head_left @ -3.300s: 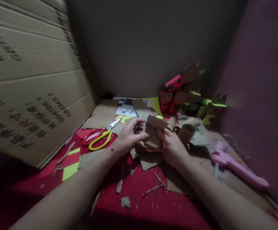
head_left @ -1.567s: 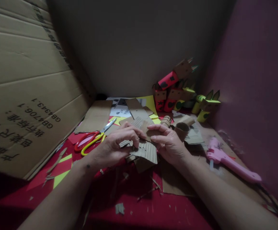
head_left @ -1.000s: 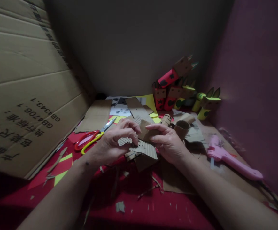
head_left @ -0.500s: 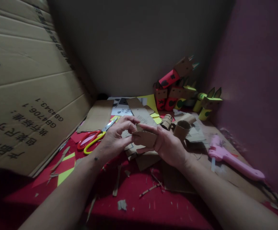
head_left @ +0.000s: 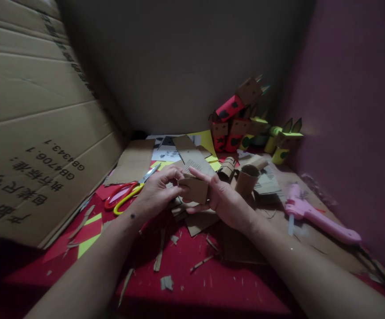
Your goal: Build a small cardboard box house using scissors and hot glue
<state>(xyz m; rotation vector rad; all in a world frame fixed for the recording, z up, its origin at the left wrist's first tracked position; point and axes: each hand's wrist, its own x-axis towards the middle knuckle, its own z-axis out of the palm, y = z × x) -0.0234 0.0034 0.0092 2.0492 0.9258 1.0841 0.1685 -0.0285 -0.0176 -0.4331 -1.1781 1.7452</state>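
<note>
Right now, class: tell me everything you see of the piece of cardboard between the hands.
The piece of cardboard is plain brown, its facing side flat-looking and unmarked, its back hidden. It is held tilted above cardboard scraps, pinched at the left by the left hand and gripped at the right by the right hand.

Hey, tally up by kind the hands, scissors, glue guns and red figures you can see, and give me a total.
Hands: 2
Scissors: 1
Glue gun: 1
Red figures: 3
Total: 7
</note>
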